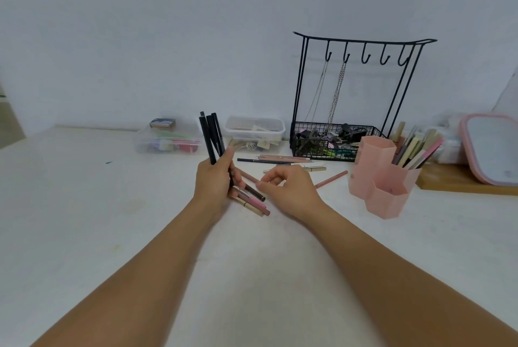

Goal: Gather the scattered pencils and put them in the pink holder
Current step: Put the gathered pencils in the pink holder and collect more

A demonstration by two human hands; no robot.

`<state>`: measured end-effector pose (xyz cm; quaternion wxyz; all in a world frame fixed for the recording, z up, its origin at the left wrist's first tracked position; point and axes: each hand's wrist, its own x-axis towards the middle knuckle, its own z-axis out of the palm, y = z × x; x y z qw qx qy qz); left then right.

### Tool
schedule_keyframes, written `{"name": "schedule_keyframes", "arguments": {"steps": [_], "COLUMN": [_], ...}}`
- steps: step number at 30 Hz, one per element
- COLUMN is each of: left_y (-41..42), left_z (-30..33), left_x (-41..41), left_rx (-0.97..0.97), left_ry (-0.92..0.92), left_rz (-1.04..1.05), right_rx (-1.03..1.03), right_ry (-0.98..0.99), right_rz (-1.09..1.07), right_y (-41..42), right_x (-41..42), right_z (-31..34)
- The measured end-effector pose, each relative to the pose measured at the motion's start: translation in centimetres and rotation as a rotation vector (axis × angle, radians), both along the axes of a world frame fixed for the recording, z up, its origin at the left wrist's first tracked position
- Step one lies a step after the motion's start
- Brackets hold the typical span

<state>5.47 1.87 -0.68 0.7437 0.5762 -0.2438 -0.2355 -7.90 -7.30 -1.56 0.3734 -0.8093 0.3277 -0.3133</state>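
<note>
My left hand (pixel 215 178) grips a bundle of pencils (pixel 211 136); black ones stick up above the fist, while pink, brown and gold ends poke out below it. Just to its right, my right hand (pixel 286 186) hovers over the table with fingers curled, and I cannot tell if it pinches anything. Several loose pencils (pixel 276 160) lie on the white table behind the hands, and a pink one (pixel 332 178) lies toward the holder. The pink holder (pixel 378 175), made of hexagonal cups, stands at the right with several pencils in its back cup.
Two clear plastic boxes (pixel 168 139) (pixel 253 130) sit at the back by the wall. A black wire rack (pixel 336 141) with hooks, chains and clutter stands behind the holder. A pink-framed mirror (pixel 490 147) rests on a wooden board at far right.
</note>
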Motion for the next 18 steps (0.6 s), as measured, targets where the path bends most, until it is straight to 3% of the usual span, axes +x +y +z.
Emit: {"name": "schedule_keyframes", "arguments": {"steps": [6,15,18], "left_y": [0.15,0.05,0.15], "left_z": [0.07,0.01,-0.03], "left_x": [0.02,0.07,0.03], "left_rx": [0.016,0.084,0.069], "left_ry": [0.009,0.007,0.006], "left_rz": [-0.014,-0.004,-0.014], "right_rx": [-0.100,-0.246,-0.206], "right_ry": [0.164,0.254,0.218], "right_rz": [-0.011,-0.015,-0.010], "right_y": [0.31,0.20,-0.25], "right_x": [0.17,0.40,0.27], "right_z": [-0.33,-0.20,-0.20]}}
